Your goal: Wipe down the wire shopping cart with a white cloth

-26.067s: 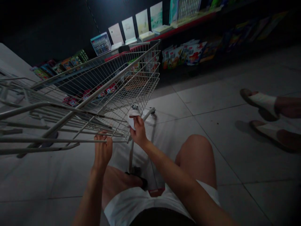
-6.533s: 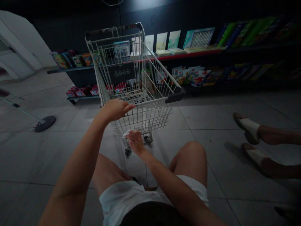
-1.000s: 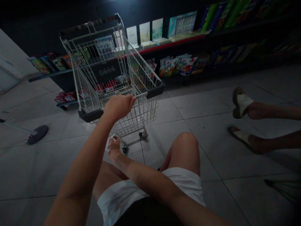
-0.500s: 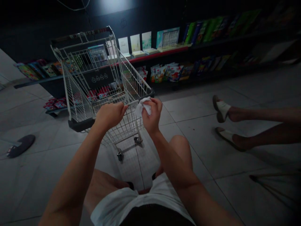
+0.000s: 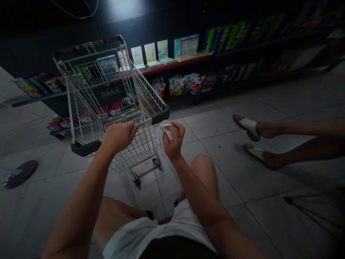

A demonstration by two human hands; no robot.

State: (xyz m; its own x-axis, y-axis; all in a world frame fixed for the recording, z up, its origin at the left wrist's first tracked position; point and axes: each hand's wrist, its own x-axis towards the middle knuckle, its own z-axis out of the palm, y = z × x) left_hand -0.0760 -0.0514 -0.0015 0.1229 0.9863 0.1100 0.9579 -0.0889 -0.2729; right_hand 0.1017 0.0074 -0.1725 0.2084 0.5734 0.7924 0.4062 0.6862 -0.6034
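head view: a dark, flat, round base [image 5: 23, 174] sits at far left. next, a silver wire shopping cart [image 5: 112, 94] stands in front, the left hand [image 5: 118, 137] curled around its near metal rail [image 5: 145, 123]. further right, the right hand [image 5: 174, 139] pinches a crumpled white cloth [image 5: 164, 126] just beside the cart's dark grey corner [image 5: 161, 115].

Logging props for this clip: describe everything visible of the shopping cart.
The shopping cart is grey, metal-looking wire mesh with dark corner caps, a dark printed panel and casters. It stands upright on the tiled floor, handle at its far end. The left hand grips its near rim; whether the white cloth in the right hand touches it is unclear.
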